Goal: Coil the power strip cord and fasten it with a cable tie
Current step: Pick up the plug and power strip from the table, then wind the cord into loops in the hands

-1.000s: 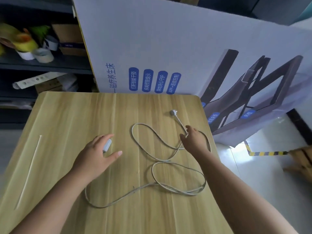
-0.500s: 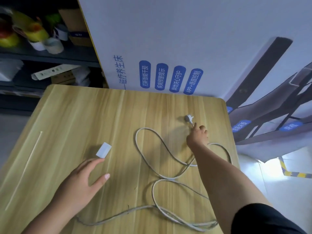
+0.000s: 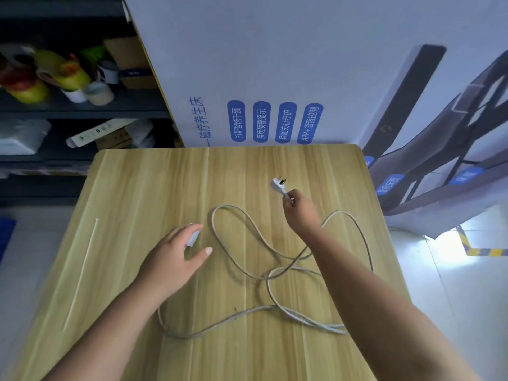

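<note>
The right hand [image 3: 301, 215] pinches the cord [image 3: 242, 215] right behind the plug [image 3: 277, 184]. Its fingers are curled round the thin white wire. The plug sticks out past the fingertips, pointing away from the person and a bit to the left. Its metal pins point off to the far right. I cannot tell if the plug touches the table [image 3: 137, 188] or is lifted a little.

The rest of the cord lies in loose, messy loops on the table. One big loop lies between the two hands. Another loop bends round the outer side of the right arm. Closer to the person, the cord runs under both arms.

The left hand [image 3: 176, 257] lies over the small white power strip [image 3: 193, 237]. Its fingers are spread and fairly straight, and the thumb sticks out to the side. The strip peeks out between the first finger and the thumb, with its long side running away from the person.

The cable tie [image 3: 82, 273] lies flat on the table, well apart to the left of the left hand. It is long and thin and runs from near to far, with the far end leaning a bit right.

Far past the left hand, a dark shelf [image 3: 82, 111] holds blurry yellow, red and white rolls [image 3: 30, 90]. A big white board [image 3: 275, 50] with blue words stands beyond both hands.
</note>
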